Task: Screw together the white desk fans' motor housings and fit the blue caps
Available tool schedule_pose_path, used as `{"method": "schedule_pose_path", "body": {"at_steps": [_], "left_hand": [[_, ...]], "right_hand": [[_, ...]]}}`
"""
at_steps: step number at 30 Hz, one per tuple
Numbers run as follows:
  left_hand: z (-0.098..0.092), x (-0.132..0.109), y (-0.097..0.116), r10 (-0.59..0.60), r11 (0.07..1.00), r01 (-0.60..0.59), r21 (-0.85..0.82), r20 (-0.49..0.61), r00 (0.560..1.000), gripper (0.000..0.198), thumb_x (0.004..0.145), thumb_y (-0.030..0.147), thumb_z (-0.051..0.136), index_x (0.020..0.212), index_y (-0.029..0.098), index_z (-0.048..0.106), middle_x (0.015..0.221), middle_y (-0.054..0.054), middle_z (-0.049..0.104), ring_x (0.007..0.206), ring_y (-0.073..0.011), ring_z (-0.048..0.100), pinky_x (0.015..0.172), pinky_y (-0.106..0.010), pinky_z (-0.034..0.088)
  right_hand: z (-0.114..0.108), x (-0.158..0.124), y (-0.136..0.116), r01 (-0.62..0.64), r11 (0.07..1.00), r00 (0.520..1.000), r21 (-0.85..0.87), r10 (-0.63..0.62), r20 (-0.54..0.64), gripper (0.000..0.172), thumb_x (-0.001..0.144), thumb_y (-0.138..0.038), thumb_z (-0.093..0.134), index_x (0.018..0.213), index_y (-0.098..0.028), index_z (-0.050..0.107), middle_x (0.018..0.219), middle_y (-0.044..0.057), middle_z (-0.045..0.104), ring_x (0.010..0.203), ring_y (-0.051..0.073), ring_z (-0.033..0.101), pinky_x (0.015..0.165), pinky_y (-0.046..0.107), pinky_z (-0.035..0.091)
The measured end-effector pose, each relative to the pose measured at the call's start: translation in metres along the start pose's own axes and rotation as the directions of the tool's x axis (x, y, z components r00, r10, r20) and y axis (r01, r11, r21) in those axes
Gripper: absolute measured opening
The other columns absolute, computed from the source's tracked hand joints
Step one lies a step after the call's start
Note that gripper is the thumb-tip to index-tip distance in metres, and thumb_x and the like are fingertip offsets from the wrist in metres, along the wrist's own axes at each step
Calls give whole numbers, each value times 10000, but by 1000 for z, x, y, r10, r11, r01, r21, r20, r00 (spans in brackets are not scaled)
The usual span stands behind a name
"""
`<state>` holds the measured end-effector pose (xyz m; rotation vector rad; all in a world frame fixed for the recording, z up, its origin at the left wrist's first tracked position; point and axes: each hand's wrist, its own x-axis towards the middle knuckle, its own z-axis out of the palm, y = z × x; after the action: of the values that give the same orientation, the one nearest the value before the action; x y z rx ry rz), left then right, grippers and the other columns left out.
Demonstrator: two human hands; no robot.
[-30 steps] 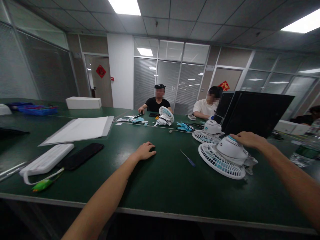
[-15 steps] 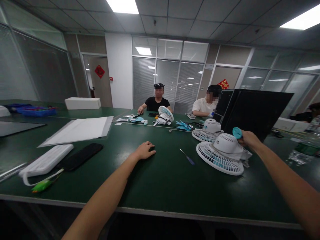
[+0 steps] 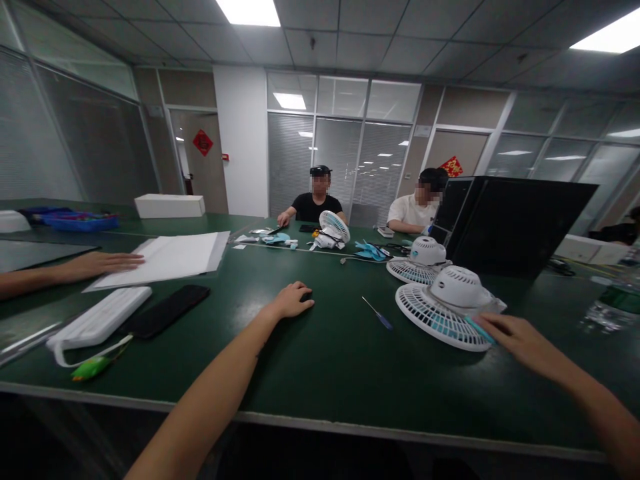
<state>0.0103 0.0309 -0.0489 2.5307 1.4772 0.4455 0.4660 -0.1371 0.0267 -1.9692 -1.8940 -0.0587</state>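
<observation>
At a green desk (image 3: 325, 360), the right hand (image 3: 517, 337) pinches a thin teal part (image 3: 479, 328) at the near rim of a white fan (image 3: 445, 310) lying grille-down at right. The left hand (image 3: 291, 301) rests curled at centre, and whether it grips the small dark object (image 3: 306, 297) at its fingertips cannot be told. A screwdriver (image 3: 379, 315) lies between the hands.

Under the left hand (image 3: 291, 301), a mostly hidden dark thing (image 3: 306, 297)

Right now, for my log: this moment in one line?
left hand on table | right hand holds teal cap at white fan rim | screwdriver between hands
</observation>
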Motion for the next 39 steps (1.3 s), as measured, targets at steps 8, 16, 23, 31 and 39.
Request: {"method": "schedule_pose_path", "body": {"at_steps": [8,16,23,31,39], "left_hand": [[-3,-4,3,-6,1000,5,19,9,1000,504,910,451,502,1313,162,596,1361,-137,549,1257,-276,537,1099,-358,391],[-4,-3,3,-8,1000,7,15,19,1000,508,907,450,503,1319,166,591,1379,-139,537,1264,-280,529,1102,-374,391],[-3,-4,3,-2,1000,2,14,6,1000,497,900,444,510,1311,178,597,1367,-131,552,1254,-277,534,1101,-378,394],[-2,-2,2,1,1000,-1,17,9,1000,510,899,454,509,1316,173,594,1375,-134,546,1258,-278,532,1104,-375,392],[1,0,0,2,1000,-2,5,-5,1000,496,886,464,522,1301,206,609,1364,-111,558,1250,-277,539,1098,-374,399]], "right_hand": [[36,-43,-44,201,978,948,-48,-182,261,329,879,-463,437,856,-245,681,900,71,719,802,254,664,740,379,499],[37,-26,-78,253,966,944,-56,-234,231,404,916,-485,419,1064,-214,680,1079,102,705,953,266,661,841,402,520],[69,18,-133,266,955,926,-135,-214,312,503,947,-412,452,1384,-163,459,1285,159,599,1105,288,624,914,423,506],[86,44,-159,264,958,894,-109,-201,401,329,945,-331,461,1204,-164,577,1188,135,654,1048,251,652,868,353,510],[34,60,-131,157,958,987,-242,-147,58,538,955,-531,368,1277,-141,554,1116,144,673,968,287,631,779,387,502]]}}
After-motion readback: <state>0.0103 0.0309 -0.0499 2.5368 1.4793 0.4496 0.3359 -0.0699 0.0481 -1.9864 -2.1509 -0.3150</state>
